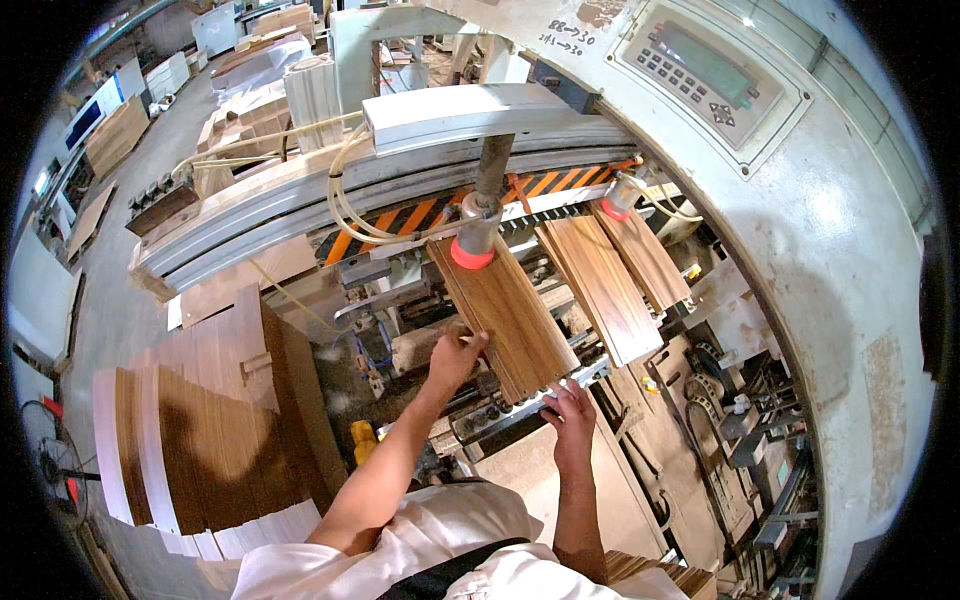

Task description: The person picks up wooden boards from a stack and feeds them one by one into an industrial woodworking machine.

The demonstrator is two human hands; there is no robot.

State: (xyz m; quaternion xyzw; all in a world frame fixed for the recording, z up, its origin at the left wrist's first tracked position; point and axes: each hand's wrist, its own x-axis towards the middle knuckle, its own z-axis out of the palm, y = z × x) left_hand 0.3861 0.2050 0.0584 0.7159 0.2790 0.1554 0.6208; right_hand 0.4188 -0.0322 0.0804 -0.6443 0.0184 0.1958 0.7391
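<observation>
Left hand [458, 357] pinches the brown rectangular wooden board [508, 318], right hand [573, 412] half-open nearby, red-ringed metal cylinder [477, 236] topping its far end!

Grey floor [110, 285] runs away up the left, past stacked boards [120, 142] and a white panel [214, 30] at the back! Bright light [42, 182] glares at far left.

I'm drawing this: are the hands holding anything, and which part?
I can't tell: the left hand is at the left edge of the brown board, the right hand by its near end.
</observation>
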